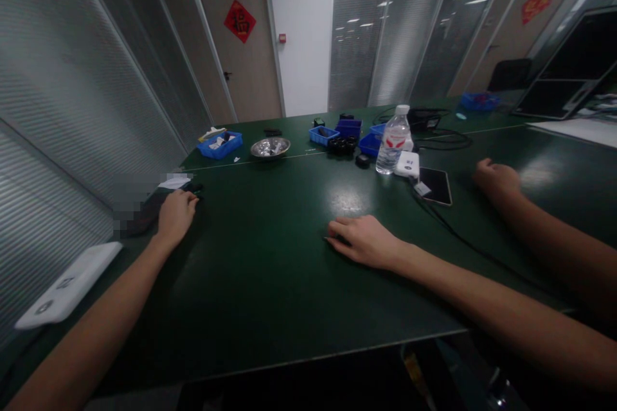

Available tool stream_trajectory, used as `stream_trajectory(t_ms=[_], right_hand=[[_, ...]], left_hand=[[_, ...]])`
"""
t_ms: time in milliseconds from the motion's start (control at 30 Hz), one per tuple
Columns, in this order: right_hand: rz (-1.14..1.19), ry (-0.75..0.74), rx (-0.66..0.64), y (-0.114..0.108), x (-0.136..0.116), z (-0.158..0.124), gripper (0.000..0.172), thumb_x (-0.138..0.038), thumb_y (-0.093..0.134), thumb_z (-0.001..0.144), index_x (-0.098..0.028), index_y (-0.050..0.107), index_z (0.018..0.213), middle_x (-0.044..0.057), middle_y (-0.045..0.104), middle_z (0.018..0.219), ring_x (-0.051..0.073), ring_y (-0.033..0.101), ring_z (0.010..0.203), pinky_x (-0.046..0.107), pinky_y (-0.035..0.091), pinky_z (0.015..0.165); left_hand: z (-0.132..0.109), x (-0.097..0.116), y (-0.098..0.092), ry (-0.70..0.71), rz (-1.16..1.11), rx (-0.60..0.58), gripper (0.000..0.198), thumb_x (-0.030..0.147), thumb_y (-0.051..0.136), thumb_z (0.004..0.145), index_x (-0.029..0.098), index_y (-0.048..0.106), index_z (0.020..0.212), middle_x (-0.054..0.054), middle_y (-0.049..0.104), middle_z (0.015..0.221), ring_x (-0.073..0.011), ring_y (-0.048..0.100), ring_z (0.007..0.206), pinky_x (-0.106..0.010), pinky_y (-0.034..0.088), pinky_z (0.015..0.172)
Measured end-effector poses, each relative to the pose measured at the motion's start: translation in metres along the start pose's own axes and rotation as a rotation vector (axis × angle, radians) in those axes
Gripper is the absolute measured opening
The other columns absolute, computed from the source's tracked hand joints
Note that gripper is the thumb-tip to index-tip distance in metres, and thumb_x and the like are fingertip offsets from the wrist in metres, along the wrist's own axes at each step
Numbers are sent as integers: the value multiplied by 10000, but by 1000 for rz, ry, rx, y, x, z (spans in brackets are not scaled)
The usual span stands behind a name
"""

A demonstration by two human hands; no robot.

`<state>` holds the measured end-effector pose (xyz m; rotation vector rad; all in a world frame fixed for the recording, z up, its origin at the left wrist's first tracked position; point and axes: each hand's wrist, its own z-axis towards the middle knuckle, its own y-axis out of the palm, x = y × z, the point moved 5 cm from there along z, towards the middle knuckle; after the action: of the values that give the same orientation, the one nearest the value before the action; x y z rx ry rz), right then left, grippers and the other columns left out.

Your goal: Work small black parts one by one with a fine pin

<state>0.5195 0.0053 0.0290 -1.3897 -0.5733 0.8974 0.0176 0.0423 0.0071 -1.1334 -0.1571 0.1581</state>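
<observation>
My left hand (176,218) is at the table's left edge, its thumb and fingers pinched together against a small dark thing (196,191) that I cannot make out. A white paper (175,181) and a partly pixelated dark shape (144,212) lie just beyond it. Near the middle of the dark green table (260,257), my right hand (364,241) rests palm down. Its fingers are loosely bent and slightly apart, and I see nothing held in them. A black cable (463,237) runs behind the right forearm.
Another person's hand (499,176) rests at the right. Farther back stand a water bottle (393,141), a dark phone (435,185), a white device (407,164), a metal dish (270,148) and blue trays (220,146). A white power bank (70,282) is at the left edge.
</observation>
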Motion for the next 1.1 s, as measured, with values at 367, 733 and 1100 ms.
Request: stream_trajectory(t_ms=[367, 733, 1100], right_hand=[[11, -1, -5, -3, -3, 0, 189, -333, 511, 1022, -176, 610, 1058, 33, 621, 917, 109, 501, 646, 255, 263, 556], [4, -20, 15, 2, 1, -1, 197, -351, 513, 1022, -184, 612, 1055, 30, 622, 914, 111, 495, 646, 258, 263, 569], [15, -6, 0, 1, -1, 0, 201, -358, 507, 1027, -185, 606, 1054, 27, 621, 919, 111, 502, 648, 254, 282, 568]], left_hand=[[-2, 10, 3, 65, 166, -28, 426, 242, 390, 978, 114, 737, 1189, -171, 694, 1113, -322, 646, 1038, -395, 516, 880], [-2, -13, 4, -14, 189, 0, 411, 203, 400, 967, 126, 730, 1200, -194, 679, 1175, -353, 640, 1044, -424, 530, 834], [-2, -13, 2, -27, 136, 25, 408, 234, 403, 972, 119, 701, 1227, -186, 668, 1168, -330, 636, 1060, -420, 515, 911]])
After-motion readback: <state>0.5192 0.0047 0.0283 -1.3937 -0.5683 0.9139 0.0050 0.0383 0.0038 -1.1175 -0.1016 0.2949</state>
